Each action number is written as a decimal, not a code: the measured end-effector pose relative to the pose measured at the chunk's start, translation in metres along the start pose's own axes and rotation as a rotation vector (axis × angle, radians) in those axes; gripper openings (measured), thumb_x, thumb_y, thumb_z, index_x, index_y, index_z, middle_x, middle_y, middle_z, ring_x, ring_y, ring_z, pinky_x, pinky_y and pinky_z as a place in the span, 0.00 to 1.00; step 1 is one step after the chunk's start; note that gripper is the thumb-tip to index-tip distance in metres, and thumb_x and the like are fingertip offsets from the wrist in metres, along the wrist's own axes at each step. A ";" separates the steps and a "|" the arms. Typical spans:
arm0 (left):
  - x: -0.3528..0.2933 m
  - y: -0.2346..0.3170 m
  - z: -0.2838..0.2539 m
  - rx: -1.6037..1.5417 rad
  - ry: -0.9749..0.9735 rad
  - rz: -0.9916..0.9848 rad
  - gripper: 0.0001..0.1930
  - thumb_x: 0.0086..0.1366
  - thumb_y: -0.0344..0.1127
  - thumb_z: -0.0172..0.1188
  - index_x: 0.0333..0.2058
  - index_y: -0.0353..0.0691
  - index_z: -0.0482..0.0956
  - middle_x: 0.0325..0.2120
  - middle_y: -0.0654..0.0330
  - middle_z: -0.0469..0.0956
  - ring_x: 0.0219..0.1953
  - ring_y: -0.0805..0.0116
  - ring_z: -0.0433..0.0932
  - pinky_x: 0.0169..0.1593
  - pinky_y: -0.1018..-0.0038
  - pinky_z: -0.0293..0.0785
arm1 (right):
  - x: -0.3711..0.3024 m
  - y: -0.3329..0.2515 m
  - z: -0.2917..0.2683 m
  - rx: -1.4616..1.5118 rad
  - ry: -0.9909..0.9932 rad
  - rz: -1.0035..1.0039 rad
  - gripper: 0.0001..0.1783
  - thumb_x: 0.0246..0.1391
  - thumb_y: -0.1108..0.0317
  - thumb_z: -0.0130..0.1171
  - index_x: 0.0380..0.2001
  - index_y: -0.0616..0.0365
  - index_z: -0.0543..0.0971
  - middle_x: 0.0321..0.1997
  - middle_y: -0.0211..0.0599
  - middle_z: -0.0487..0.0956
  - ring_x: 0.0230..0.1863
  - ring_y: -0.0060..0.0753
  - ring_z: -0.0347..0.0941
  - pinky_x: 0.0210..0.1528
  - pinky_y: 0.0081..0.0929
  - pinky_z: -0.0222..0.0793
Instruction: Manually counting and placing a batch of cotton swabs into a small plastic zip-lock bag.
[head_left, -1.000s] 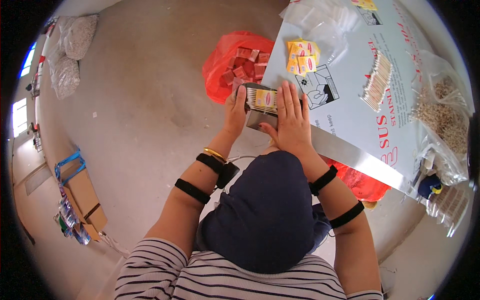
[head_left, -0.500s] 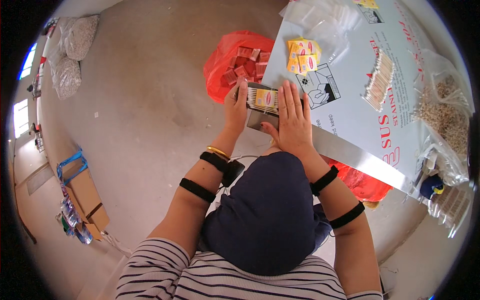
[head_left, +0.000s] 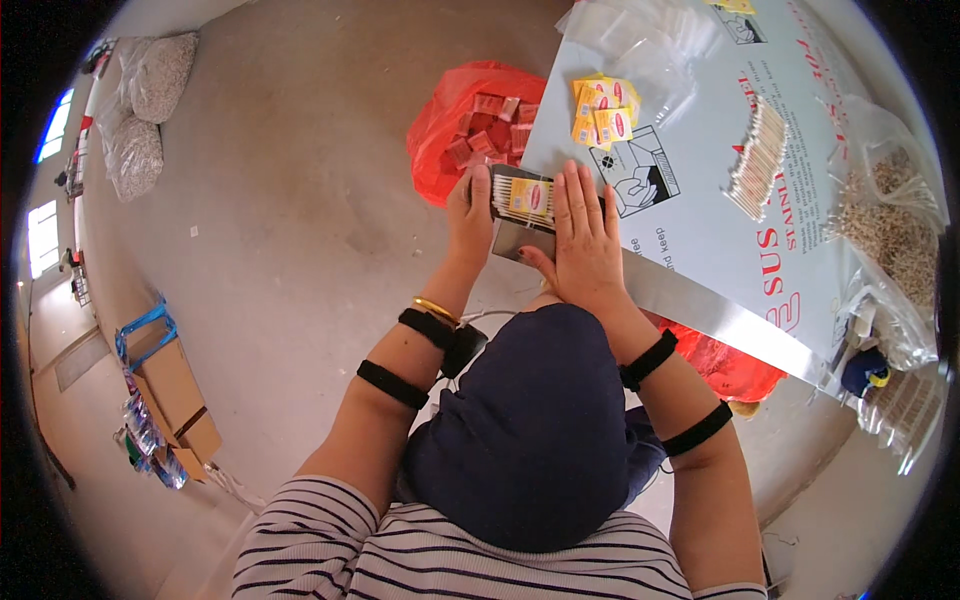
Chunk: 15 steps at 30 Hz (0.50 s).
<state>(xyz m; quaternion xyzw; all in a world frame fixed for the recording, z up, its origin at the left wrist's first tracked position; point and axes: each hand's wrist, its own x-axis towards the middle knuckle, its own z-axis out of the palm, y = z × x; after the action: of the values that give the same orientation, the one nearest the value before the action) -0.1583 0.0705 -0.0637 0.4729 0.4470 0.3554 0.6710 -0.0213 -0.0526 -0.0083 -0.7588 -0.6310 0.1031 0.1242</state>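
A pack of cotton swabs (head_left: 506,197) with a small yellow card (head_left: 531,197) on top lies between my hands, on a dark metal holder (head_left: 523,241) by the table's corner. My left hand (head_left: 470,218) is closed at its left side, the thumb pointing away from me along the pack's edge; its other fingers are mostly hidden. Flat along the right side lies my right hand (head_left: 590,245), fingers stretched out and thumb reaching over the metal plate. Farther off on the table is a small pile of yellow cards (head_left: 604,108).
A row of loose cotton swabs (head_left: 760,160) lies on the table (head_left: 690,215), near clear plastic bags (head_left: 650,45) and a bag of bulk swabs (head_left: 885,225). An open red bag (head_left: 440,130) of packs stands beyond my left hand. Cardboard boxes (head_left: 172,375) stand far left.
Both hands keep nearly the same place at the pack, with only a very slight shift. Nothing is taken up or let go.
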 end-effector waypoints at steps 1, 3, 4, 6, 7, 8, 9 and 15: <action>-0.004 0.003 0.003 -0.002 -0.003 -0.003 0.17 0.79 0.43 0.52 0.43 0.32 0.79 0.36 0.67 0.79 0.38 0.80 0.74 0.43 0.80 0.73 | -0.001 0.001 0.000 -0.007 0.000 0.006 0.60 0.55 0.31 0.57 0.75 0.67 0.51 0.82 0.50 0.47 0.83 0.48 0.39 0.80 0.53 0.34; -0.016 0.011 0.007 0.042 0.012 -0.043 0.14 0.76 0.40 0.57 0.46 0.32 0.80 0.37 0.66 0.82 0.39 0.80 0.77 0.44 0.79 0.75 | -0.001 0.001 -0.001 -0.011 0.001 0.011 0.60 0.55 0.31 0.57 0.75 0.67 0.51 0.82 0.50 0.47 0.83 0.47 0.39 0.80 0.53 0.34; -0.017 0.010 0.006 0.044 0.014 -0.042 0.14 0.76 0.40 0.57 0.46 0.32 0.80 0.37 0.66 0.82 0.39 0.80 0.77 0.44 0.79 0.75 | 0.000 0.001 -0.002 -0.018 -0.008 0.014 0.60 0.55 0.31 0.57 0.75 0.67 0.52 0.82 0.50 0.48 0.83 0.47 0.40 0.80 0.53 0.34; -0.018 0.008 0.005 0.083 -0.029 -0.015 0.13 0.73 0.38 0.62 0.47 0.32 0.80 0.39 0.64 0.83 0.41 0.79 0.79 0.45 0.78 0.76 | 0.000 0.000 -0.003 -0.024 -0.016 0.016 0.60 0.55 0.32 0.58 0.75 0.67 0.52 0.81 0.50 0.48 0.83 0.47 0.40 0.80 0.53 0.34; -0.017 0.006 0.003 0.084 -0.027 -0.015 0.13 0.73 0.38 0.62 0.47 0.32 0.80 0.39 0.64 0.83 0.41 0.79 0.79 0.45 0.78 0.76 | 0.000 0.000 -0.003 -0.005 -0.019 0.014 0.58 0.57 0.32 0.55 0.75 0.67 0.52 0.82 0.50 0.48 0.83 0.48 0.39 0.80 0.53 0.32; -0.015 0.005 0.001 0.072 -0.043 -0.026 0.13 0.73 0.37 0.62 0.47 0.32 0.80 0.40 0.63 0.83 0.41 0.79 0.79 0.45 0.78 0.77 | 0.000 0.000 -0.004 0.013 -0.022 0.012 0.57 0.59 0.33 0.53 0.75 0.67 0.51 0.82 0.50 0.47 0.83 0.48 0.38 0.80 0.53 0.31; -0.014 0.005 0.001 0.059 -0.060 -0.038 0.13 0.72 0.37 0.63 0.47 0.32 0.80 0.40 0.63 0.84 0.41 0.79 0.79 0.46 0.78 0.77 | 0.000 0.000 -0.004 0.013 -0.022 0.012 0.57 0.59 0.33 0.53 0.75 0.67 0.51 0.82 0.50 0.47 0.83 0.48 0.38 0.80 0.53 0.31; -0.013 0.001 0.005 0.025 -0.010 -0.013 0.12 0.72 0.37 0.63 0.46 0.33 0.81 0.38 0.64 0.83 0.40 0.79 0.79 0.45 0.78 0.77 | 0.000 0.001 -0.004 0.033 -0.014 0.005 0.56 0.60 0.35 0.54 0.75 0.67 0.50 0.82 0.50 0.47 0.83 0.49 0.38 0.80 0.54 0.31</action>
<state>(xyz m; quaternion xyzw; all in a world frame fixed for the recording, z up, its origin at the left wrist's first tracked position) -0.1582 0.0573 -0.0583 0.4801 0.4510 0.3429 0.6698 -0.0195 -0.0529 -0.0045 -0.7574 -0.6283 0.1190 0.1323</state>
